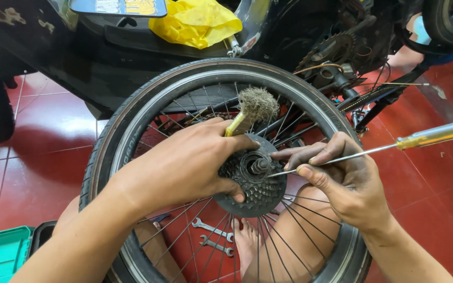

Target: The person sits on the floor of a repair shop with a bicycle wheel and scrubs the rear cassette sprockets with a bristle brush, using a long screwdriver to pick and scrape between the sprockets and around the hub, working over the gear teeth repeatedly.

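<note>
At the hub, left hand (184, 162) clamped brush (252, 110) and cassette (252, 181). Right hand (342, 178) pinched screwdriver (373, 149) shaft; best kept shallow, off spokes (289, 230).

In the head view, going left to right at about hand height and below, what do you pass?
Green crate → left hand with a worn brush → sprocket cluster → right hand → screwdriver's yellow handle.

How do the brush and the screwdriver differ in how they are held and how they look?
The brush sits in the left hand, bristles up and grey with dirt; the screwdriver lies across the right hand, nearly level. The brush is short and stubby, the screwdriver long and thin, its tip at the sprocket cluster. Both have yellow handles.
</note>
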